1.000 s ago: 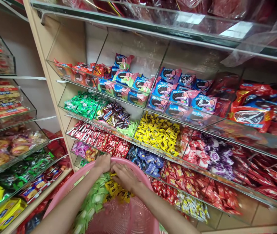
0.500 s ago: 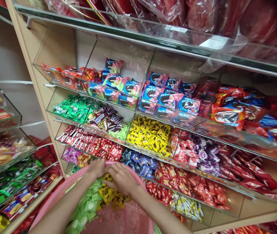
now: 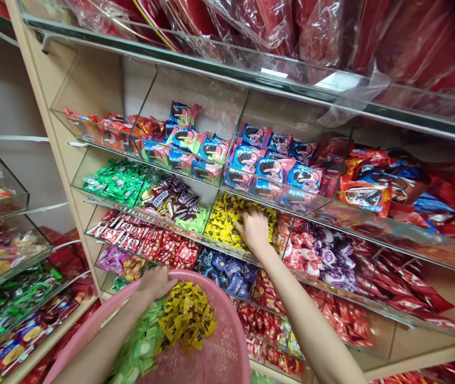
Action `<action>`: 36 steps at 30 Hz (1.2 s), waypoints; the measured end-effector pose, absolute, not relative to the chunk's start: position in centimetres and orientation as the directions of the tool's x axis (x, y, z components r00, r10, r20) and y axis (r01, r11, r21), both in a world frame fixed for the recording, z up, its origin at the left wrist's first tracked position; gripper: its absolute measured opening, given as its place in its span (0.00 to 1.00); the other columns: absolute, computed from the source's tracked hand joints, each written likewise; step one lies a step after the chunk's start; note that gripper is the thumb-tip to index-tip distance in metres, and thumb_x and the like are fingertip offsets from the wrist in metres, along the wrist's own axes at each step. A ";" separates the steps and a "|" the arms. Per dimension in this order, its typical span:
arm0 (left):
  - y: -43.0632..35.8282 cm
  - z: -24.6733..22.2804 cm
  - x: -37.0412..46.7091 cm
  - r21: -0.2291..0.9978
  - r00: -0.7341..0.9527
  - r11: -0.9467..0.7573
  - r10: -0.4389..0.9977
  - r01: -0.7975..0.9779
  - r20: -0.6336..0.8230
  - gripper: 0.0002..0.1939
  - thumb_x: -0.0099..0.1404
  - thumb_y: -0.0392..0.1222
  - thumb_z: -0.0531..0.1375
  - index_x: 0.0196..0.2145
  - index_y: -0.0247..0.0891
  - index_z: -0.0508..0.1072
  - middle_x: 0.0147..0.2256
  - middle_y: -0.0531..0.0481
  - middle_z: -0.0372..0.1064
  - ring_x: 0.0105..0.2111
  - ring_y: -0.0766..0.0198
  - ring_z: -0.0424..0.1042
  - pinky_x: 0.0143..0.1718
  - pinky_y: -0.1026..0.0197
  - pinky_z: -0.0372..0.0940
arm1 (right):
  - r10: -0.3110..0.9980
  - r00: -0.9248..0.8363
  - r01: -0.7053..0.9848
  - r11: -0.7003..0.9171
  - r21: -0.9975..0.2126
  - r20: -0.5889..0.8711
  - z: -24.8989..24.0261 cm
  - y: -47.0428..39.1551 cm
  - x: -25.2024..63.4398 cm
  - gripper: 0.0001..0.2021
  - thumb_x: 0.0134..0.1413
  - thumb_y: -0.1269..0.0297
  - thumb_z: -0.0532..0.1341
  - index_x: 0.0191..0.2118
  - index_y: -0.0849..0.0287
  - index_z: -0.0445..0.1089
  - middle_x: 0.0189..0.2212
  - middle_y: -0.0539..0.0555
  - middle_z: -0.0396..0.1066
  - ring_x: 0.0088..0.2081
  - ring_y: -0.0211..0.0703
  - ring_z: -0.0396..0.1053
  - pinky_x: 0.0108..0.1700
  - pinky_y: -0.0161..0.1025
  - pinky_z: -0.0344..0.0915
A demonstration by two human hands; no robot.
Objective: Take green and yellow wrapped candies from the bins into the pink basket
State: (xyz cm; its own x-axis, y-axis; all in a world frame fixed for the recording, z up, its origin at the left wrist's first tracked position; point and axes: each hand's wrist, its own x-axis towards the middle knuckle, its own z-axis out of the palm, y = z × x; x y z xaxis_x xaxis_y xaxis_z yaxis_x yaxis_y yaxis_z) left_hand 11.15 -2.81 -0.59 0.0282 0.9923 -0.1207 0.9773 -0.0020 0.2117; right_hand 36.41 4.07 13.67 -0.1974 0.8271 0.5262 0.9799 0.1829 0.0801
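Yellow candies point(image 3: 233, 226) heaped in clear shelf bin; more point(image 3: 187, 317) in pink basket point(image 3: 227, 352)

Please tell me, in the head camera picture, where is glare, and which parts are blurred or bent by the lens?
Head view: glare on the plastic wrap up top; edges blur and the shelf frame leans; the right hand in yellow candies is sharp.

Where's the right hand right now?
In the head view, the right hand is centre frame, in the yellow candies bin, between the Snickers bars and the red-and-purple candies.
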 end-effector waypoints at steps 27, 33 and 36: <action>-2.3 -1.1 10.7 0.245 0.026 -0.004 0.996 0.970 -0.085 0.19 0.56 0.51 0.47 0.36 0.35 0.68 0.36 0.40 0.71 0.37 0.53 0.69 0.37 0.54 0.61 | 0.940 -0.154 0.986 0.129 0.101 0.304 13.6 2.0 34.2 0.13 0.49 0.61 0.55 0.38 0.64 0.67 0.34 0.63 0.69 0.40 0.50 0.65 0.35 0.39 0.59; -2.7 -1.0 10.8 0.233 0.025 -0.002 0.995 0.972 -0.097 0.19 0.56 0.50 0.47 0.35 0.35 0.68 0.36 0.40 0.71 0.37 0.53 0.69 0.37 0.54 0.60 | 0.967 -0.082 0.990 0.052 0.127 0.242 13.9 2.3 33.2 0.13 0.46 0.61 0.59 0.36 0.65 0.70 0.35 0.65 0.69 0.40 0.52 0.66 0.35 0.42 0.62; -2.8 -1.0 10.8 0.223 0.040 -0.018 0.995 0.975 -0.093 0.19 0.56 0.51 0.47 0.35 0.35 0.68 0.36 0.40 0.71 0.37 0.53 0.69 0.37 0.54 0.61 | 0.974 -0.065 0.991 0.038 0.126 0.218 14.0 2.6 32.8 0.12 0.45 0.64 0.59 0.37 0.65 0.71 0.36 0.65 0.69 0.41 0.53 0.66 0.35 0.42 0.62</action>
State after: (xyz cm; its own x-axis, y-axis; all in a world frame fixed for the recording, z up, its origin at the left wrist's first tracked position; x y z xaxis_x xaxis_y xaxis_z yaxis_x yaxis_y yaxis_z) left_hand 10.79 -2.81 -0.98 0.0396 0.9949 -0.0925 0.9746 -0.0180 0.2233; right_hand 32.78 2.58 14.02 -0.0650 0.9737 0.2182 0.9913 0.0379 0.1262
